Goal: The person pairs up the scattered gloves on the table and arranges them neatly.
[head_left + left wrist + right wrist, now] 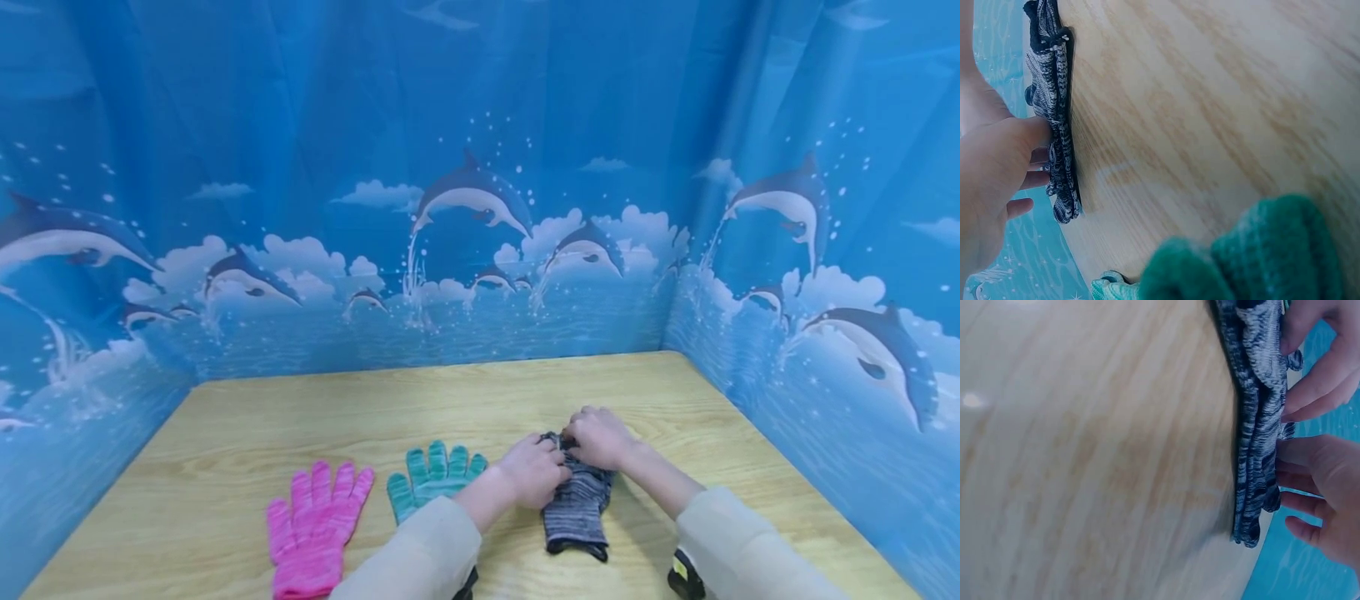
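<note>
A dark grey marled knit glove (576,508) lies on the table with its black-edged cuff toward me. Its finger end is mostly hidden under my hands. My left hand (534,471) pinches its left side, thumb and fingertips on the knit. My right hand (600,437) grips the far end with bent fingers. In the left wrist view the glove (1054,81) looks like stacked layers seen edge-on, beside the left hand (991,169). The right wrist view shows the right hand (1332,494) at the end of the layered glove (1260,425).
Left of my left arm lies a green knit glove (431,479), partly covered by the sleeve. Farther left is a flat pink knit glove (315,525). Blue dolphin-print curtains (337,208) border the wood-grain table (300,417) at the back and sides.
</note>
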A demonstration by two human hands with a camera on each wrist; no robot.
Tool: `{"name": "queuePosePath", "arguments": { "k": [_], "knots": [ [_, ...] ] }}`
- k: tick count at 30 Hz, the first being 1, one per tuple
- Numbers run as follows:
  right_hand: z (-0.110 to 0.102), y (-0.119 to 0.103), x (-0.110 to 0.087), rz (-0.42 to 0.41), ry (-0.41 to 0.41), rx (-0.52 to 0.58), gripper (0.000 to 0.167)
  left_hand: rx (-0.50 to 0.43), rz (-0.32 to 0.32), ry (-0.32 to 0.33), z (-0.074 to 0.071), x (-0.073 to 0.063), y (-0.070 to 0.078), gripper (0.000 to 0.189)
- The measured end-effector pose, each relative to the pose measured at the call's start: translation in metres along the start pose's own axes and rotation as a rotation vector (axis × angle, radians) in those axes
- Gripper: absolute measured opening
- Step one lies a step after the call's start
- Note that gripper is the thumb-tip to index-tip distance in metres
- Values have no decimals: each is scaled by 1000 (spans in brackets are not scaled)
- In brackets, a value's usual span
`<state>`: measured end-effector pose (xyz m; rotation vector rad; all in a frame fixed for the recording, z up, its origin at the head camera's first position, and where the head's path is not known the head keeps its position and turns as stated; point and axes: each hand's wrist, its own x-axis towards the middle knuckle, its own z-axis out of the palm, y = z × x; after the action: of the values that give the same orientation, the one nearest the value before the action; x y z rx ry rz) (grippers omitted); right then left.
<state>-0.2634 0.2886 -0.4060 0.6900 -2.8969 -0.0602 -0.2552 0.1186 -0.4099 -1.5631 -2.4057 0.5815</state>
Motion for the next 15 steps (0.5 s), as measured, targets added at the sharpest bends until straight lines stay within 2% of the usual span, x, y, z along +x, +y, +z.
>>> {"name": "queuePosePath", "arguments": {
  "k": [4, 7, 12, 15],
  "knots": [
    [1, 1, -6, 17, -11, 45, 9, -16, 9, -24, -1, 2, 1, 30],
    [2, 4, -8, -5, 25, 63, 9, -19, 15, -19, -2, 2, 2, 30],
    [5, 10, -9, -120, 141, 60, 9, -21, 6, -2, -2, -3, 0, 30],
    [2, 16, -11, -156, 226, 69, 12, -22, 13, 30, -3, -4, -1, 28]
  ]
}}
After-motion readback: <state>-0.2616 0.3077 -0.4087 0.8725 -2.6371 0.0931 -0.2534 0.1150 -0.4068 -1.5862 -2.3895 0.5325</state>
